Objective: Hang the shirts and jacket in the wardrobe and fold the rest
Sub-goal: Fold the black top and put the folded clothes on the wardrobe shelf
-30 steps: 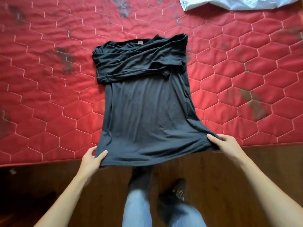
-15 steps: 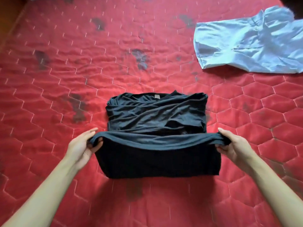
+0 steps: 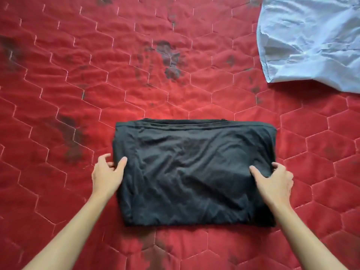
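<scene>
Down in the middle of the frame, a touch below centre, the folded black top [image 3: 194,172] lies flat on the red quilted mattress [image 3: 78,84], squared into a wide rectangle with its long sides running left to right. Hemmed edges stack along its far side, toward the top of the frame, and the near side is a soft, rounded fold. Creases run slantwise across the upper layer (not a crisp fold, but a tidy one). Over on the left edge of the bundle, about halfway down, the left hand [image 3: 106,177] has hold: thumb [image 3: 121,164] lying on top of the cloth, fingers [image 3: 105,158] curled in against the side, pinching that edge. Across on the right edge, at much the same height, the right hand [image 3: 272,182] does the same, thumb [image 3: 257,173] flat on the fabric and fingers [image 3: 279,166] hooked round the side, so both hands are clamped on the top at once. Both bare forearms come up from the bottom corners of the frame. Up in the upper right corner a crumpled light blue shirt [image 3: 311,41] sprawls on the mattress, cut off by the top and right borders and well apart from the black top. Dark blotches mark the red cover at upper centre, left of the bundle, and just below its near fold, and pale stitching draws hexagons across the whole surface.
</scene>
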`<state>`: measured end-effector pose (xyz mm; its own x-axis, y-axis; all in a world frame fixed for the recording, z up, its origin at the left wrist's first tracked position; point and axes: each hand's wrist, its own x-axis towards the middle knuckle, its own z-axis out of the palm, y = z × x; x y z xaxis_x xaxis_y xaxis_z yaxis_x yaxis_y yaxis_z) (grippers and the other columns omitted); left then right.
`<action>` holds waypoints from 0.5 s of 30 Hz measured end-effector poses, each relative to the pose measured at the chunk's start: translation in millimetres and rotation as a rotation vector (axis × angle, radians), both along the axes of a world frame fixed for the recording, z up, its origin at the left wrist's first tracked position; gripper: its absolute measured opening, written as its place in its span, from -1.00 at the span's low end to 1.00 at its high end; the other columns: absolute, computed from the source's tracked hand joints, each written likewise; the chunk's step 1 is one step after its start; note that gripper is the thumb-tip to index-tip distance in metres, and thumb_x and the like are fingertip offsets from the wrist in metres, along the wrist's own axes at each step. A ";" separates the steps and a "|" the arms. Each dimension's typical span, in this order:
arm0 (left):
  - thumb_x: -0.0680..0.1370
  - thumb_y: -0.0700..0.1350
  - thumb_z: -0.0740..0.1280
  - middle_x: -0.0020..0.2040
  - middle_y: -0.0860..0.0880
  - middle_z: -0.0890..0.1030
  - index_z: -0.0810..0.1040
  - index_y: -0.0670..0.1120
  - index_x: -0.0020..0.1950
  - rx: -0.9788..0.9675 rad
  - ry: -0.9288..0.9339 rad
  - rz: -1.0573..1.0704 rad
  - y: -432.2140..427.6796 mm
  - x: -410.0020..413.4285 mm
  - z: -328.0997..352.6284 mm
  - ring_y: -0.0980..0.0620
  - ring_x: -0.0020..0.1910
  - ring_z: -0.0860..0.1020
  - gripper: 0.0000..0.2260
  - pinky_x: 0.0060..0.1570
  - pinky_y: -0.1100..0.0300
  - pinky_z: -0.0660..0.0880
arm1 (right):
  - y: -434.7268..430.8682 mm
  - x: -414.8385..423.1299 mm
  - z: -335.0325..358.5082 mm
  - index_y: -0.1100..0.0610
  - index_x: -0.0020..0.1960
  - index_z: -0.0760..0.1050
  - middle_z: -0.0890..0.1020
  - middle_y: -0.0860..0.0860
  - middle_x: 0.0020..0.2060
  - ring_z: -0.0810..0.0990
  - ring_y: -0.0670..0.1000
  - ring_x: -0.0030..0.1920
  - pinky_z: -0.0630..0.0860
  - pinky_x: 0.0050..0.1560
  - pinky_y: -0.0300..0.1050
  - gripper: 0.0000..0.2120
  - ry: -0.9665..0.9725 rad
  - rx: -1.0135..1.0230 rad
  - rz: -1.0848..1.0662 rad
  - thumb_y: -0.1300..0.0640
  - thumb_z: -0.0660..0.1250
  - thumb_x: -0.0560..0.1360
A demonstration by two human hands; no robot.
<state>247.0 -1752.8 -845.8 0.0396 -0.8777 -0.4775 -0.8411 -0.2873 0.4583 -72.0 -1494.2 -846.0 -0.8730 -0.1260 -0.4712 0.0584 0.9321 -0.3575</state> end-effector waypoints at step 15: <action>0.50 -0.03 0.50 -0.09 -0.21 0.69 0.63 -0.16 0.00 0.007 -0.111 -0.046 87.7 51.7 -7.0 -0.29 -0.02 0.63 -0.78 -0.08 -0.03 0.45 | 66.9 -6.8 13.5 0.21 -0.24 0.60 0.68 0.18 -0.28 0.64 0.20 -0.15 0.41 -0.20 0.07 -0.64 -0.169 -0.092 0.126 -0.10 0.48 0.45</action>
